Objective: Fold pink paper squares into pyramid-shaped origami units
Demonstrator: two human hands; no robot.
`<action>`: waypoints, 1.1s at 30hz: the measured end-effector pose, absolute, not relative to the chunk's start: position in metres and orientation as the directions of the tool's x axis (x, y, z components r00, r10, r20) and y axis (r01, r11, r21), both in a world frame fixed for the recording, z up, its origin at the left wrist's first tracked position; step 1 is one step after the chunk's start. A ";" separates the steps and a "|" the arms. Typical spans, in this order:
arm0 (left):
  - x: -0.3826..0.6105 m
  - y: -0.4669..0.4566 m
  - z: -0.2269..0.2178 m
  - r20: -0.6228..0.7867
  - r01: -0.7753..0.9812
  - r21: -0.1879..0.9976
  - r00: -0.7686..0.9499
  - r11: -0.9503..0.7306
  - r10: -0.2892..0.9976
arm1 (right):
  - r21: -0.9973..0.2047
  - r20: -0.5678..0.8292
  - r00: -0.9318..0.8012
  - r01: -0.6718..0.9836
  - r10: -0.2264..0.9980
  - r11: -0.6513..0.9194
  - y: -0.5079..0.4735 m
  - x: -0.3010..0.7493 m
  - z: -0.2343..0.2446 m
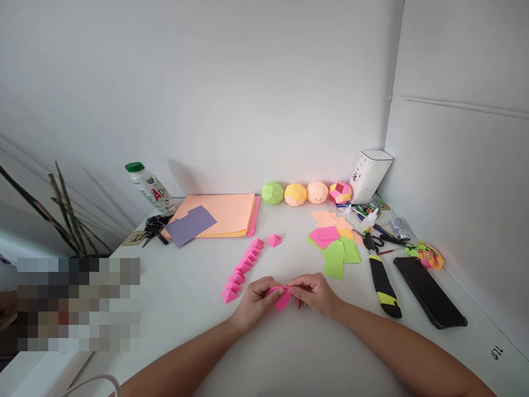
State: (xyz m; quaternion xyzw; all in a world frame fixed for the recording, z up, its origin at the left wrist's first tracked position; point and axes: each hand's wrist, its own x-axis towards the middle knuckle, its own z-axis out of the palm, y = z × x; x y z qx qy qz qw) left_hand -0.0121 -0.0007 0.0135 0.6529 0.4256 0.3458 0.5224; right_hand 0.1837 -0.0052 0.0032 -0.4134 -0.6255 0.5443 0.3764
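Observation:
Between my two hands is a small pink sheet of paper (282, 301), partly folded, held just above the white table. My left hand (258, 302) pinches its left side, thumb on top. At the paper's upper right edge, the fingers and thumb of my right hand (314, 293) close on it; part of the paper is hidden behind them. To the left runs a slanting row of several folded pink paper pieces (243, 266), pointed like little pyramids. One more pink folded piece (274, 240) lies apart, beyond my hands.
Loose green paper squares (334, 260) and pink ones (326, 236) lie to the right. Beyond them stand paper balls (295, 194) along the wall. A box cutter (384, 284) and black phone (430, 292) are at right. Large paper sheets (223, 212) and a bottle (152, 190) stand back left.

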 end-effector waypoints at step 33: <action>-0.008 -0.004 0.016 0.032 0.200 0.974 0.349 -0.108 0.937 | -0.993 0.004 -0.425 0.105 0.905 0.054 -0.006 0.180 0.005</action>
